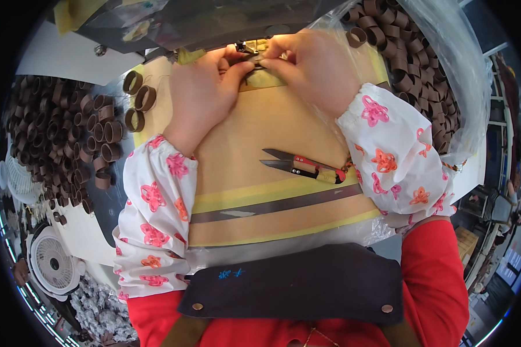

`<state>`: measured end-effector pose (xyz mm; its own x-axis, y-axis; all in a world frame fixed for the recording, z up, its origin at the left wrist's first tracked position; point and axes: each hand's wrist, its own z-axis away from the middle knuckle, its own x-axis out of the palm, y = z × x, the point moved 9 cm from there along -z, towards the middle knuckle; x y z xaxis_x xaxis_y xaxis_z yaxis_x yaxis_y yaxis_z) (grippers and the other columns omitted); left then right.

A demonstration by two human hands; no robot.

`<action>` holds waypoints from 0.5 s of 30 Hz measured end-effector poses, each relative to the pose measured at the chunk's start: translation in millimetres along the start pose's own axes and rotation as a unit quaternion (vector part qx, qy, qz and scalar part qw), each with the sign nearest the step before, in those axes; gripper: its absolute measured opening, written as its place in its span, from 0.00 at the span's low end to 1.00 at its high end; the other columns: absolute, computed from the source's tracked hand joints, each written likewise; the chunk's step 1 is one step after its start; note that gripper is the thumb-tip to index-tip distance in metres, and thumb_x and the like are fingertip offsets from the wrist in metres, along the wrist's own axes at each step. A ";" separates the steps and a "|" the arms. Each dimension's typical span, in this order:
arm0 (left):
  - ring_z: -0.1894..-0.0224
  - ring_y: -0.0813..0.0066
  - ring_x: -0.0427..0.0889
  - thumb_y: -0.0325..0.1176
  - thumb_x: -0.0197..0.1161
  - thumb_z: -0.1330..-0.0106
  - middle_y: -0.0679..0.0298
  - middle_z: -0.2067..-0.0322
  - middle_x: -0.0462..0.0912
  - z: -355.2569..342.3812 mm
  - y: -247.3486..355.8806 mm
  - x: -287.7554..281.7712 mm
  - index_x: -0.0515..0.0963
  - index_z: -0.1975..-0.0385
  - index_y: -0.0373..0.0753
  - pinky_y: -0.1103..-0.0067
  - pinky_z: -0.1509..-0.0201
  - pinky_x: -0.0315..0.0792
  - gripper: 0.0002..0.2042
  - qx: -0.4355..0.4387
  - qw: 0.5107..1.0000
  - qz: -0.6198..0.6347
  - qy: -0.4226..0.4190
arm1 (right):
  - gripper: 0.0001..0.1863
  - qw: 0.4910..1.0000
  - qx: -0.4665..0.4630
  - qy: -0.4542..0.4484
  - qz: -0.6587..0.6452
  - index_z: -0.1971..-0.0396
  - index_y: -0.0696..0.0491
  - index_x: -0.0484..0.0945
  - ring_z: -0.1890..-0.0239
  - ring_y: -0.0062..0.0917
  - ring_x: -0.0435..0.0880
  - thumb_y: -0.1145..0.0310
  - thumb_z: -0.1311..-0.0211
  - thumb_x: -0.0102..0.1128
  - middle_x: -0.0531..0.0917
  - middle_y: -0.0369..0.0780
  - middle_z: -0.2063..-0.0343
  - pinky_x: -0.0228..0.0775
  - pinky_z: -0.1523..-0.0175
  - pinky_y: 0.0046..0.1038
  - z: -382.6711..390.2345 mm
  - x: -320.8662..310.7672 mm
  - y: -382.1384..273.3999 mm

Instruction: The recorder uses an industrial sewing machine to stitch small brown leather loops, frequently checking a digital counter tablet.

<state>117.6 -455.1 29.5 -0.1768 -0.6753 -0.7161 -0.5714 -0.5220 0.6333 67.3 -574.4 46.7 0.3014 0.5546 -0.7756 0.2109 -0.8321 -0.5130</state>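
Under the lit needle area of a sewing machine, my two hands meet around a small dark brown band. My left hand pinches the band from its left side, thumb in front. My right hand is closed on the same band from the right, its thumb and finger nearly touching the left thumb. Fingers cover most of the piece, so its full shape cannot be seen. Closer to me, thread snips with red and black handles lie on the tan work surface, blades pointing left.
Left of the machine sits a large heap of brown loops, with several single loops beside my left wrist. More brown strip loops pile up at the right near clear plastic sheeting. A white fan stands lower left.
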 end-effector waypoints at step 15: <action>0.87 0.75 0.72 0.37 0.64 0.50 0.66 0.89 0.72 1.6 3.7 1.9 0.78 0.74 0.37 0.79 0.81 0.62 0.10 0.025 1.000 -0.016 0.006 | 0.06 0.998 0.011 0.001 -0.056 0.80 0.52 0.74 0.71 0.34 0.77 0.67 0.55 0.60 0.76 0.38 0.77 0.67 0.67 0.34 2.0 5.8 9.6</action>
<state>114.0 -457.5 30.0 -0.1487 -0.6649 -0.7319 -0.6164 -0.5164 0.5944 69.2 -579.3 36.6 0.2784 0.6442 -0.7124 0.2235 -0.7648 -0.6042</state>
